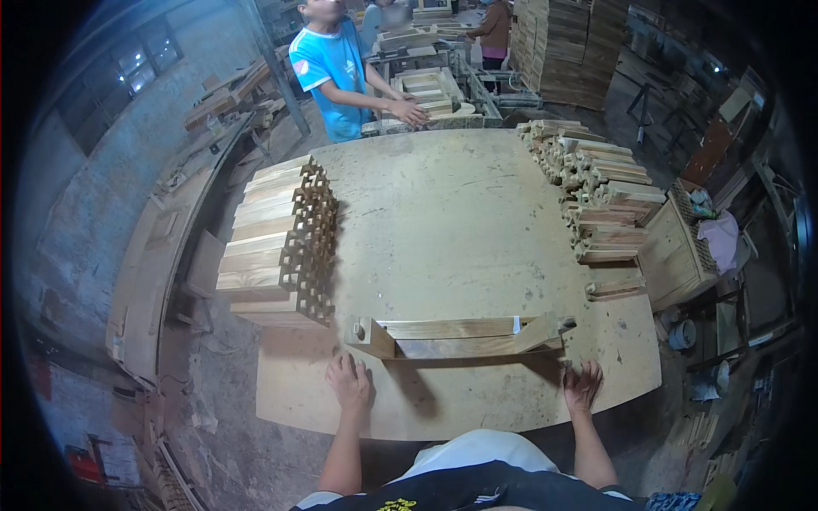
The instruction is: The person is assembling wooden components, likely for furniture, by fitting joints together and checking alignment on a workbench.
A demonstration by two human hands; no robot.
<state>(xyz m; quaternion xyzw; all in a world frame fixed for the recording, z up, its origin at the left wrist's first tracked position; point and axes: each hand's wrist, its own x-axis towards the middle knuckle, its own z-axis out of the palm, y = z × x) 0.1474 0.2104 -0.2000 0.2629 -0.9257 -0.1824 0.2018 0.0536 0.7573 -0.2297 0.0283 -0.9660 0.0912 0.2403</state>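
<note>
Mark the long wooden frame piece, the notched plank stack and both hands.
Long wooden frame piece (456,335): head view, middle rail.
Stack of notched pale wooden planks (268,243): head view, top face.
Left hand (350,382): head view, back.
Right hand (582,385): head view, back.

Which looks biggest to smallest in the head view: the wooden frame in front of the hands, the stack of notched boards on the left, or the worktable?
1. Worktable, by far the largest.
2. Stack of notched boards.
3. Wooden frame, long but thin.

The frame lies nearer the camera, so its true size against the stack is unsure.
</note>
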